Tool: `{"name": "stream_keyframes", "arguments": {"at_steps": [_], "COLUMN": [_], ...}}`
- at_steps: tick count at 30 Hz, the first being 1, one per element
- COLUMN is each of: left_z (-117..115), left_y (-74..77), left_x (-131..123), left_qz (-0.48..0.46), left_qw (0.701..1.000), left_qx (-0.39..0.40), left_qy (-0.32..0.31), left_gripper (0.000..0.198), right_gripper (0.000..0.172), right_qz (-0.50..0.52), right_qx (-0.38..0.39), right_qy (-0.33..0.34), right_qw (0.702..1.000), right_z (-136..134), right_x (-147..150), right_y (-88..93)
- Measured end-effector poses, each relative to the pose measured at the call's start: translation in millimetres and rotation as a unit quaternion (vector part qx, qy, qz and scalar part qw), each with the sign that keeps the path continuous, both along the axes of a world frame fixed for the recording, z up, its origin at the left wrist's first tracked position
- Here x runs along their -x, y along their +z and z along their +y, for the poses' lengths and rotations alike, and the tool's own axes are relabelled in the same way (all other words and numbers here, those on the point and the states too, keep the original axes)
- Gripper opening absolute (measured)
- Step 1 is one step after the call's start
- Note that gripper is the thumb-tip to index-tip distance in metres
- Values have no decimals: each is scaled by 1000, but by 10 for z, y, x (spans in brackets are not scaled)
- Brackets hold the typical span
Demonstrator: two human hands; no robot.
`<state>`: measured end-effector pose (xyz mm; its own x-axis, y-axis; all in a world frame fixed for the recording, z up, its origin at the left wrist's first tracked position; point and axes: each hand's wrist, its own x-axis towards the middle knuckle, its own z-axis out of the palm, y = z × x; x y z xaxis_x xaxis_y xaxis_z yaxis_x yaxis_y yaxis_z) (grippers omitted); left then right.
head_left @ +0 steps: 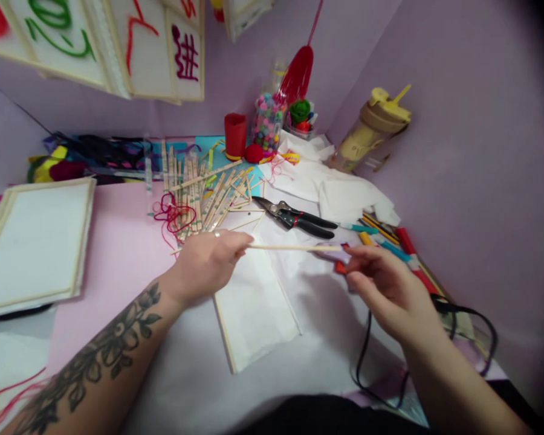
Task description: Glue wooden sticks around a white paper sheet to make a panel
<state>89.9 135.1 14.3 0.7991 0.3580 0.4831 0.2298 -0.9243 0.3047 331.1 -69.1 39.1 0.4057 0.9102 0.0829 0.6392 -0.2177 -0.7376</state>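
Observation:
My left hand (213,260) is closed in a pinch on one end of a thin pale wooden stick (294,247), held level above the table. At the stick's other end, the fingertips of my right hand (387,284) are right by its tip; whether they touch it I cannot tell. Its thumb stands apart from the curled fingers. Below the stick lies a white rectangular panel (256,308) with a wooden strip along its left edge. A purple object (330,251) with an orange part lies partly hidden behind the stick and my right fingers.
Black-handled pruning shears (299,219) lie beyond the stick. Several wooden sticks (193,187) and tangled red yarn (174,212) spread behind my left hand. Markers (403,248) and a black cord (367,344) are at right. A framed white panel (36,235) lies left; a tumbler (369,130) stands back right.

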Motion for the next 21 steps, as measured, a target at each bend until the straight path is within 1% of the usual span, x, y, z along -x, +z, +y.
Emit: {"name": "stream_keyframes", "arguments": {"at_steps": [2, 3, 4, 7, 9, 12, 16, 18, 19, 20, 21], "left_z": [-49, -65, -75, -82, -85, -105, -140, -154, -159, -163, -164], "left_y": [40, 48, 48, 25, 12, 12, 20, 15, 10, 4, -4], "left_x": [-21, -33, -44, -69, -82, -96, -98, -96, -97, -101, -106], "left_qz": [12, 14, 14, 16, 17, 9, -13, -20, -25, -31, -39], "left_qw": [995, 992, 990, 990, 990, 988, 985, 986, 988, 992, 996], "left_qx": [-69, -91, -102, -95, -93, -95, -81, -69, -59, -46, -28], "left_qy": [-68, -88, -97, -99, -101, -123, -151, -153, -141, -114, -70], "left_gripper": [22, 22, 22, 23, 23, 22, 19, 19, 19, 20, 23], "right_gripper": [35, 34, 31, 27, 31, 39, 37, 34, 33, 31, 29], "right_qz": [36, 39, 39, 50, 74, 103, 99, 85, 77, 67, 54], "right_qx": [-19, -32, -46, -71, -69, -62, -63, -83, -96, -110, -121], "right_qy": [116, 161, 192, 239, 287, 364, 387, 391, 393, 392, 386], "right_qw": [992, 986, 979, 967, 953, 923, 915, 913, 911, 911, 913], "right_z": [40, 63, 84, 114, 96, 29, -45, -61, -68, -74, -80], "right_x": [144, 203, 248, 314, 323, 343, 411, 441, 451, 457, 459], "right_y": [80, 104, 119, 129, 132, 142, 106, 63, 39, 15, -7]}}
